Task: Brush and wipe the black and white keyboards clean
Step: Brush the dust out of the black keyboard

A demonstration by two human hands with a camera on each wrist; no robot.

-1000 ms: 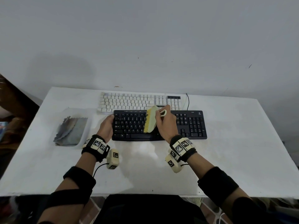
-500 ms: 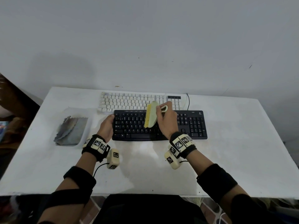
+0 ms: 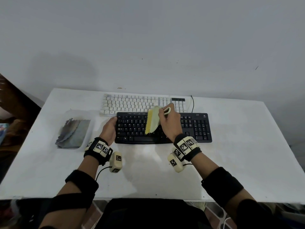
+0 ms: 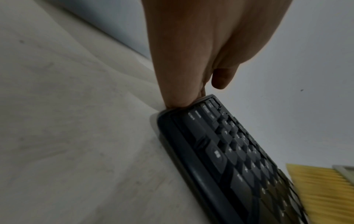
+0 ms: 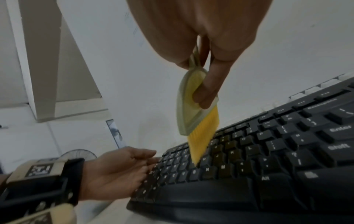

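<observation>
The black keyboard (image 3: 194, 128) lies near me on the white table, and the white keyboard (image 3: 128, 103) sits just behind it. My right hand (image 3: 170, 124) grips the handle of a pale green brush (image 3: 152, 122). Its yellow bristles (image 5: 199, 144) rest on the middle letter keys of the black keyboard (image 5: 268, 166). My left hand (image 3: 109, 129) rests against the left end of this keyboard, its fingers (image 4: 182, 100) fairly straight and touching the edge of the black keyboard (image 4: 220, 151). The brush bristles (image 4: 321, 189) show at the lower right of the left wrist view.
A clear tray (image 3: 89, 113) on the left holds a crumpled grey cloth (image 3: 74, 131). A black cable (image 3: 192, 103) runs off behind the keyboards. The table (image 3: 239, 154) meets a wall at the back. Its front edge is close to my body.
The brush swept a little away from me over the middle keys, then back toward me. My left hand stayed at the keyboard's left end.
</observation>
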